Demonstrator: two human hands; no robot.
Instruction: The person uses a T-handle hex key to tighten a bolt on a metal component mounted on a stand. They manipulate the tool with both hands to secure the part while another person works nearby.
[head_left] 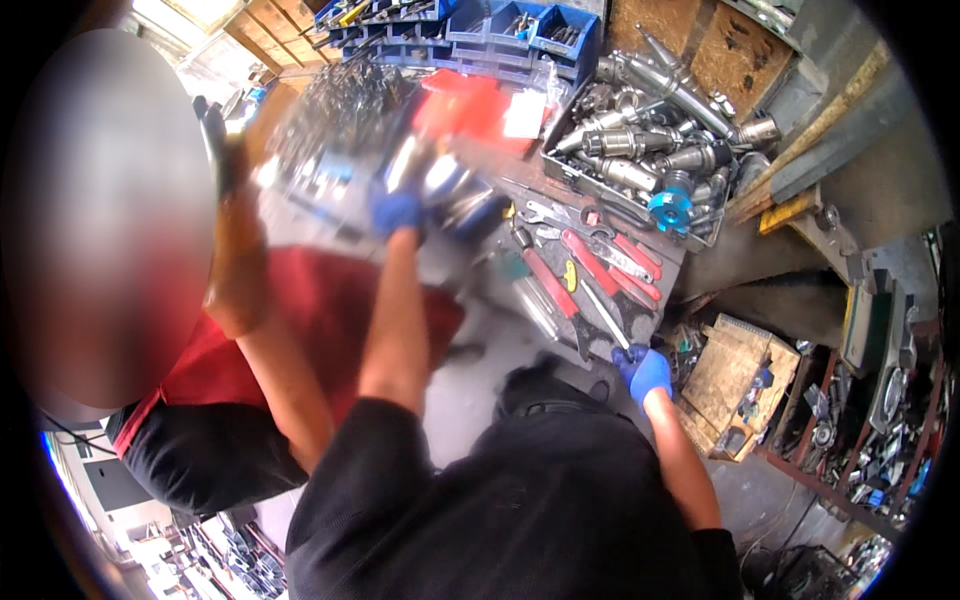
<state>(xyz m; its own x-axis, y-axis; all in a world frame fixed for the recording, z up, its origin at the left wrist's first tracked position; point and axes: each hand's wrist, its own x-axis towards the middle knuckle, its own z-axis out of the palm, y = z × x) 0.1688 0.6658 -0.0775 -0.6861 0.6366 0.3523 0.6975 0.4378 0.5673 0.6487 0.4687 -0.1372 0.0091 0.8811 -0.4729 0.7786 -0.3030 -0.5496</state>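
My left hand (398, 208), in a blue glove, is smeared by motion over the left part of the bench. Right by it are blurred shiny metal cylinders (440, 178); whether its fingers grip one is unclear. At the bench's near right corner, my right hand (648, 374), also blue-gloved, is closed round the lower end of a slim pale metal rod (606, 312). The rod points away from me, over the tools. Around it lie red-handled pliers (590, 262), a red-handled tool (550, 282), a small yellow tool (571, 275) and open-end wrenches (548, 212).
A co-worker in a red apron (320, 300) stands close on my left, one brown-gloved hand (236, 275) raised. A metal tray (555, 165) of tool holders, a red sheet (460, 105) and blue bins (490, 25) sit farther back. Low right is a wooden box (725, 370).
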